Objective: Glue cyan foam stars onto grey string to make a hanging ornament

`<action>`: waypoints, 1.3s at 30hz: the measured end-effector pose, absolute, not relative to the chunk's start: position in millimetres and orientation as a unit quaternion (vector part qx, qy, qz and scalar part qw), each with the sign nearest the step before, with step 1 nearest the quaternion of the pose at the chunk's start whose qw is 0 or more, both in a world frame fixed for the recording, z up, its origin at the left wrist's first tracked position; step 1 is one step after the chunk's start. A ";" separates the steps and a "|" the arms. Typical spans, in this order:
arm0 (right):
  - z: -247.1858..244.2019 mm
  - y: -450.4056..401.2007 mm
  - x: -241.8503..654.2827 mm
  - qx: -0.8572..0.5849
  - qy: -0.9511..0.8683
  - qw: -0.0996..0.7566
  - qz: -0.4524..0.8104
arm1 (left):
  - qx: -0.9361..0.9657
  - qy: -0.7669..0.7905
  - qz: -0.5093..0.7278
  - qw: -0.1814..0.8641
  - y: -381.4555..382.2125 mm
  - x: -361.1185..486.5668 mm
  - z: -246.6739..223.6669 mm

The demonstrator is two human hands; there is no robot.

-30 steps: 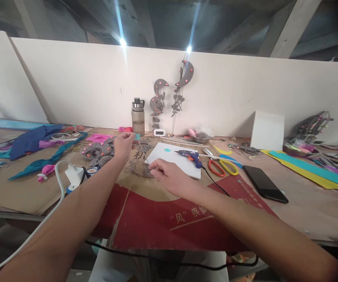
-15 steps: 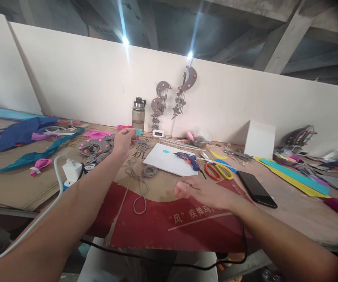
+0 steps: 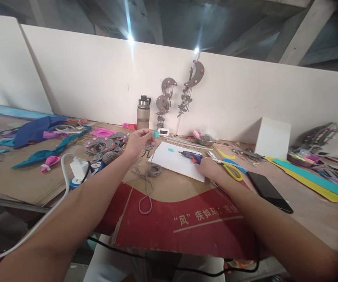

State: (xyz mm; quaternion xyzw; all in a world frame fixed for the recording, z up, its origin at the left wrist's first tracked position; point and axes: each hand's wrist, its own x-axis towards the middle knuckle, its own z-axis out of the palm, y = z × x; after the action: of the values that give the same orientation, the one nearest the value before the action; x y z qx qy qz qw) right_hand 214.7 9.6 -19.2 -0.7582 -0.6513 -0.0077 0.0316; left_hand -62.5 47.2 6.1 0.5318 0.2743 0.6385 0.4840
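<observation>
My left hand [image 3: 140,143] is raised over the cardboard, its thumb and fingers pinching a small teal star-shaped cutout [image 3: 156,134]. A thin grey cord hangs beneath that hand, and a coil of the same grey cord [image 3: 155,170] lies below on the cardboard. At the white board [image 3: 183,167], my right hand [image 3: 209,168] is closed around the handle of a blue glue gun [image 3: 191,156], whose nozzle points left. A second teal cutout [image 3: 171,150] rests flat on the board, left of the nozzle. Scissors with a yellow handle [image 3: 233,172] lie just beyond my right wrist.
A phone [image 3: 267,190] lies at the right. Behind stand a water bottle [image 3: 143,113] and a small digital clock [image 3: 163,132]. A white charger [image 3: 80,167] with a cable sits at the left. Moon-shaped hangings [image 3: 196,74] hang on the wall.
My right hand has moved forward from above the red cardboard and taken hold of the glue gun handle. The left hand still holds the teal cutout, now nearer the clock.
</observation>
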 end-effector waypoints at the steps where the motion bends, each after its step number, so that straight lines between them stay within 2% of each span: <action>1: -20.6 13.1 214.3 -0.761 -0.647 0.036 -0.006 | 0.533 0.277 0.636 0.485 46.8 -61.5 6.2; 7: -12.0 15.4 214.7 -0.784 -0.610 0.108 -0.018 | 0.539 0.286 0.620 0.493 42.8 -56.2 7.3; 11: -8.5 9.5 208.4 -0.717 -0.621 0.314 -0.033 | 0.548 0.315 0.611 0.477 41.8 -55.6 3.4; 13: -12.5 7.2 202.3 -0.655 -0.636 0.403 0.065 | 0.549 0.332 0.610 0.465 43.0 -54.6 -1.3; 16: -18.2 3.0 191.2 -0.590 -0.640 0.436 0.229 | 0.540 0.350 0.605 0.470 46.1 -51.6 -10.1; 20: -0.3 -9.4 175.0 -0.527 -0.629 0.495 0.285 | 0.512 0.357 0.587 0.516 50.0 -47.3 -19.3; 26: 36.5 -28.7 152.9 -0.439 -0.684 0.529 0.244 | 0.490 0.340 0.581 0.554 50.0 -44.6 -23.0; 29: 17.5 -30.9 149.9 -0.416 -0.698 0.528 0.246 | 0.486 0.329 0.580 0.565 50.1 -44.8 -23.8; 33: -11.7 -31.3 153.8 -0.445 -0.726 0.466 0.240 | 0.495 0.321 0.577 0.565 52.8 -46.1 -26.1; 39: -14.1 -32.7 154.3 -0.460 -0.750 0.440 0.177 | 0.488 0.332 0.575 0.566 53.8 -46.8 -26.2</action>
State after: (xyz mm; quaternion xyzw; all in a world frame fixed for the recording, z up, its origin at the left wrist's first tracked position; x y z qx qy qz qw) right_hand 154.3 -32.7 -14.1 -0.4600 -0.7504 0.1770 0.4404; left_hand -46.8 53.8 -26.2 0.4883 0.3317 0.5752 0.5662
